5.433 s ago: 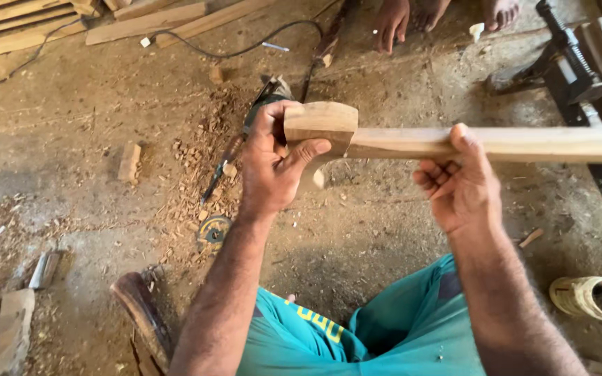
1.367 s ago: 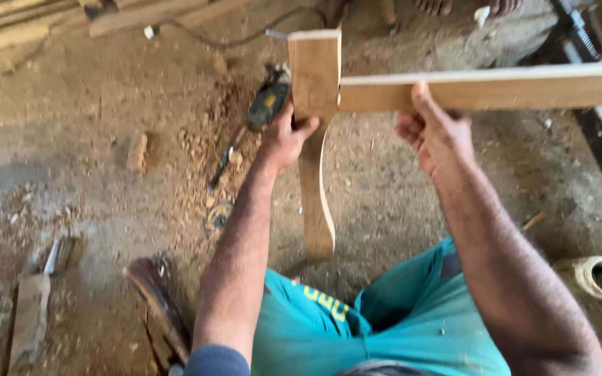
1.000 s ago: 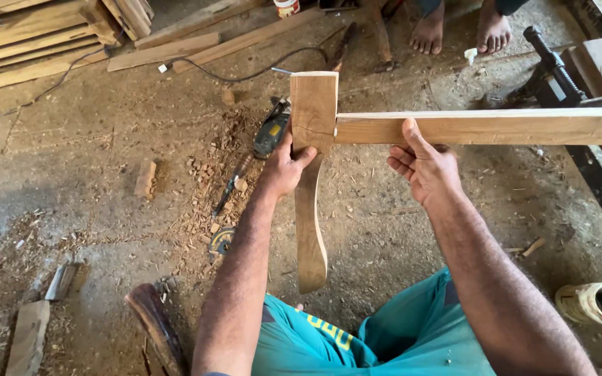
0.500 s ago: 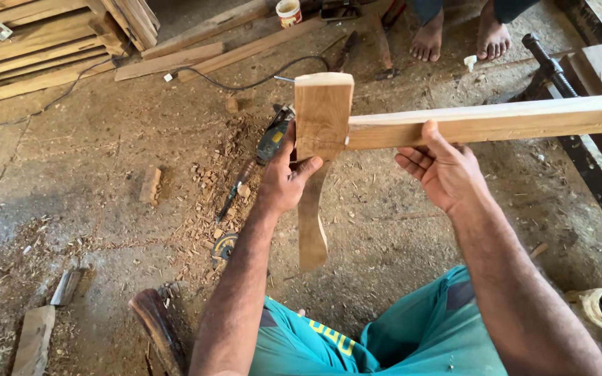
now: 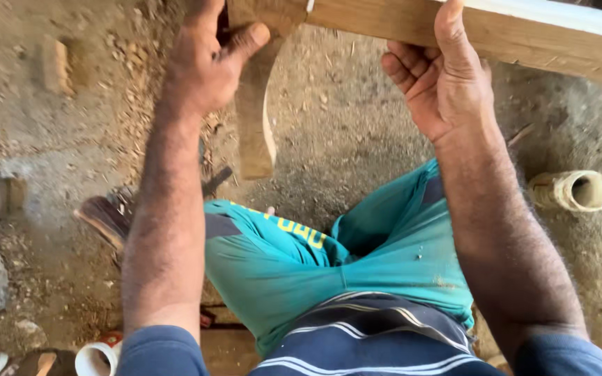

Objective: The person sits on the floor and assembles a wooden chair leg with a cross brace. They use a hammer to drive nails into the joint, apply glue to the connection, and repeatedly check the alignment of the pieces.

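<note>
Here the left hand [image 5: 207, 66] clenches the curved wooden leg [image 5: 256, 132]; the right hand's [image 5: 440, 76] fingers [image 5: 402, 66] grasp the long plank [image 5: 524, 35].

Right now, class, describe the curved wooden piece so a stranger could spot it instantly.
Start at the long wooden beam across the top. The left hand grips its end, and the curved leg hangs below that grip. Unlike the straight beam, it bows and ends squarely.

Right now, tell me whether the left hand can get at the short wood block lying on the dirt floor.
Probably not: the left hand is wrapped around the curved wooden leg, while the wood block lies apart, beyond it.
</note>
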